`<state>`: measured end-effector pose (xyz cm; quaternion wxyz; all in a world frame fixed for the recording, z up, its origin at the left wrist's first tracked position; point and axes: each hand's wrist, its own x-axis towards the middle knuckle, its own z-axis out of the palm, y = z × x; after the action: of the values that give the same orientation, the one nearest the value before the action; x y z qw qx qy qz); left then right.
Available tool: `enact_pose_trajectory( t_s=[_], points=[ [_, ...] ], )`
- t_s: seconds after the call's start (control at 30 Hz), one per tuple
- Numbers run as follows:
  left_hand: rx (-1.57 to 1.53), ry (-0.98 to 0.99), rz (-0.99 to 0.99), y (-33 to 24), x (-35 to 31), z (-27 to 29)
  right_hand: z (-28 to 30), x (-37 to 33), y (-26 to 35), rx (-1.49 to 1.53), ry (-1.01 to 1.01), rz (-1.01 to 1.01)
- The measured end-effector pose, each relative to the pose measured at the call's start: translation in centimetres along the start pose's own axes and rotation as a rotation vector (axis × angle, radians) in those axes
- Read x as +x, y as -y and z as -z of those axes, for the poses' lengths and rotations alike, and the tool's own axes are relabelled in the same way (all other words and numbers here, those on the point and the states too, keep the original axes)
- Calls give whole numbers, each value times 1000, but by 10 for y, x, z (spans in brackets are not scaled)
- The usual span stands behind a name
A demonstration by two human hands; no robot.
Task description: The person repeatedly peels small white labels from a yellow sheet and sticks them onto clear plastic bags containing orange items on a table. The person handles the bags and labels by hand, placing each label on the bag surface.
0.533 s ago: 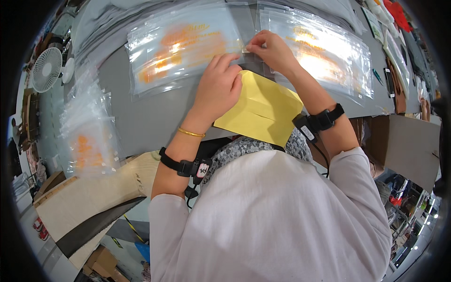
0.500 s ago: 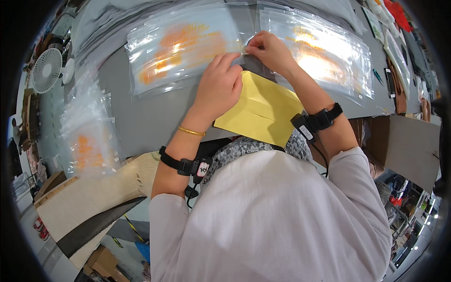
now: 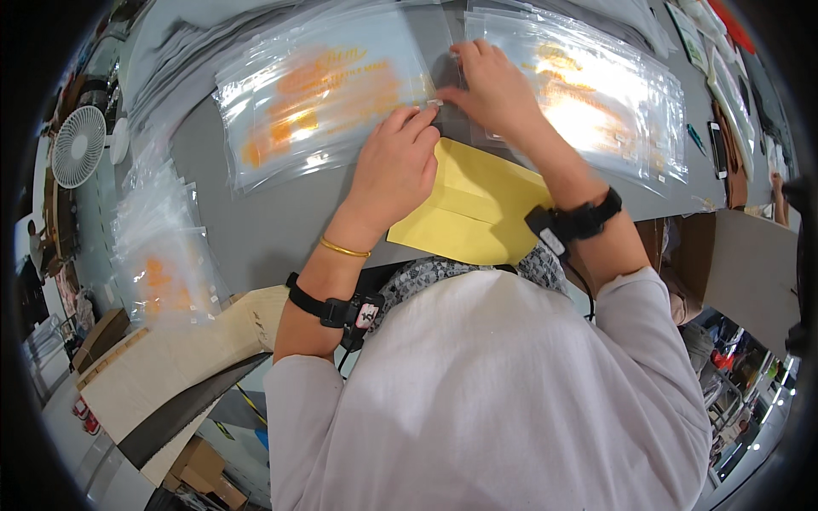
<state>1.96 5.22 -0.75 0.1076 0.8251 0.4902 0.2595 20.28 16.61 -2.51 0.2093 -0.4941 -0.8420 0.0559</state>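
Note:
My left hand (image 3: 395,170) lies palm down at the lower right corner of a pile of clear plastic zip bags (image 3: 328,85) with orange print. Its fingers reach forward, with the index fingertip on a small white sticker (image 3: 435,102) at that corner. Thumb and fingers spread apart, my right hand (image 3: 501,92) hovers just right of the sticker, its thumb close to it. A yellow paper sheet (image 3: 469,200) with a crease lies between my forearms, its left edge next to my left hand. Whether my left palm touches the sheet is hidden.
A second pile of printed clear bags (image 3: 588,102) glares under the light at right. More bags (image 3: 162,264) overlap at the table's left edge. Grey folded cloth (image 3: 187,68) lines the back. A fan (image 3: 79,146) stands left; a phone (image 3: 717,149) and green pen (image 3: 696,138) lie far right.
My right thumb and index finger have parted from their pinch, and the white sticker now shows on the bag's corner. My left index fingertip has moved onto it.

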Motion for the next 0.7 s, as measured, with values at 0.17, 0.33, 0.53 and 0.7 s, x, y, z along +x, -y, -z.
enact_pose_trajectory(
  t_s=[0.17,0.33,0.53,0.7],
  points=[
    [13,-5,-5,-4,-9,2,-24,54,-19,-188,-201,83],
    [-58,-98,72,-5,-30,13,-23,70,26,256,-3,-38],
    [-941,-76,751,-3,-59,29,9,53,77,989,12,-208],
    [-1333,-173,838,-7,-64,28,25,54,-41,735,-88,-227]
  ],
)
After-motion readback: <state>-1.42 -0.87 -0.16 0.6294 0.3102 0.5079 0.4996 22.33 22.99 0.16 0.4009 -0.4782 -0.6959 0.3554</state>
